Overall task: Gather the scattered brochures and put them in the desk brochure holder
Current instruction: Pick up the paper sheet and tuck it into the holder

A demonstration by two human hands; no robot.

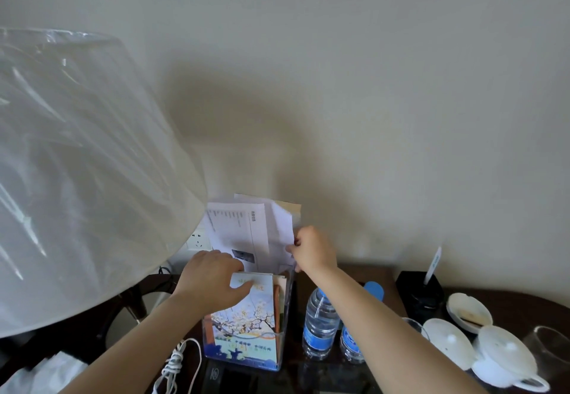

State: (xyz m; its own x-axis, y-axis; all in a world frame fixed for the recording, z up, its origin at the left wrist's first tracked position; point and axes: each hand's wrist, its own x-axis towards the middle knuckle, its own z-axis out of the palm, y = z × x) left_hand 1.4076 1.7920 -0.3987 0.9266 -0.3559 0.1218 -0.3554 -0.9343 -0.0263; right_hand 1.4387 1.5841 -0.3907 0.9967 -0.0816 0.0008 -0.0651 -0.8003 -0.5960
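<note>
Brochure holder, a clear box, is standing toward the left end of the desk, between its back and front edges, with a flowered brochure sitting at the front of it. The white papers are poking up tall from the rear of the holder, leaning toward the lampshade. The right hand is pinching their right edge between thumb and fingertips, while the left hand is lying with fairly straight fingers over the top of the flowered brochure, seemingly pressing it forward to keep a slot free.

The likely trouble is the papers themselves: they are looking limp and uneven, so pushing them down from one edge could be buckling or creasing them, or catching them on the brochure in front. A hard push could also be tipping or sliding the light holder into the water bottles just beside its right wall, and those are standing near the lidded cups toward the desk's right end.
</note>
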